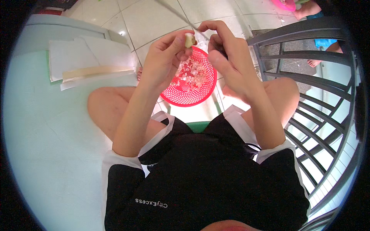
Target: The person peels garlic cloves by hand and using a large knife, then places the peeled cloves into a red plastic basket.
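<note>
Pinched between the thumb and fingers of my left hand (169, 52) is a pale, yellowish-white garlic clove (189, 40), with a small brown bit at its side. My right hand (230, 52) is raised just to the right of it, apart from the clove. Its index finger arches forward, and the other fingers curl round a dark thing (221, 50) that is mostly hidden, so its kind does not show. Below both hands a red perforated plastic basket (185, 99) holds many thin pinkish-white flakes (194, 75) that look like skins.
My bent knees flank the basket over a tiled floor (148, 19). A pale blue surface with white sheets (92, 57) is on the left; a dark metal railing (308, 56) curves along the right. Beyond it, another person's foot (314, 62) and a pink container (284, 4) show.
</note>
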Available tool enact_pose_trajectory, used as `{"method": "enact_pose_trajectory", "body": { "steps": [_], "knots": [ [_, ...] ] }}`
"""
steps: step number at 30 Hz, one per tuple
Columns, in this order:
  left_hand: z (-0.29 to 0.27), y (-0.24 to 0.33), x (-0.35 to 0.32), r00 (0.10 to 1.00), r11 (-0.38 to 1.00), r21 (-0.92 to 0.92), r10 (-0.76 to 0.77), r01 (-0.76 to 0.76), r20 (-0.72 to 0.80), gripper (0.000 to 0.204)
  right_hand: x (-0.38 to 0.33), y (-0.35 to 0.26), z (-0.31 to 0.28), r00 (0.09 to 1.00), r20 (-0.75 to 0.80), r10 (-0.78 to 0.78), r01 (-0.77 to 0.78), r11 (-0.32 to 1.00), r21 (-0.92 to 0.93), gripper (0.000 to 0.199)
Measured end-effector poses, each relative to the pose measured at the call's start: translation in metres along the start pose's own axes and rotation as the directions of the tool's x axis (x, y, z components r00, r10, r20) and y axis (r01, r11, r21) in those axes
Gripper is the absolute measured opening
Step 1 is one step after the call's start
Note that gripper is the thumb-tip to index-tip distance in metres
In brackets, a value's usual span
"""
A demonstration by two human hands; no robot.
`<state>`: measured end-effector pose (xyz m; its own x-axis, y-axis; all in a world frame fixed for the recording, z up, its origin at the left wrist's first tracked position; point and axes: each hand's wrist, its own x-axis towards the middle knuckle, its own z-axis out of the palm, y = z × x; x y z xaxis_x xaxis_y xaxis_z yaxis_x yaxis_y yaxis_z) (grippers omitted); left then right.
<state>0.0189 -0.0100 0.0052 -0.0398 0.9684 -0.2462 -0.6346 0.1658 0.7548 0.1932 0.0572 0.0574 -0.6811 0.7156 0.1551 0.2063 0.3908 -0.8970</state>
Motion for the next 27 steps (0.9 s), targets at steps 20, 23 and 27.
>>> {"method": "enact_pose_trajectory", "body": {
  "steps": [20, 23, 27],
  "knots": [
    [-0.003, 0.005, -0.007, 0.994, 0.991, -0.125, 0.051, -0.039, 0.093, 0.050, 0.001, 0.006, 0.007, 0.985, 0.017, -0.172, 0.173, 0.983, -0.056, 0.059],
    [0.001, 0.006, -0.009, 0.998, 0.994, -0.108, 0.023, -0.017, 0.056, 0.052, 0.000, 0.013, 0.014, 0.979, -0.046, -0.197, 0.199, 0.980, 0.031, 0.061],
    [0.010, 0.011, -0.013, 0.999, 0.988, -0.152, 0.033, -0.036, -0.025, 0.045, 0.000, 0.004, 0.009, 0.987, -0.010, -0.158, 0.158, 0.981, 0.110, 0.053]
  ]
}}
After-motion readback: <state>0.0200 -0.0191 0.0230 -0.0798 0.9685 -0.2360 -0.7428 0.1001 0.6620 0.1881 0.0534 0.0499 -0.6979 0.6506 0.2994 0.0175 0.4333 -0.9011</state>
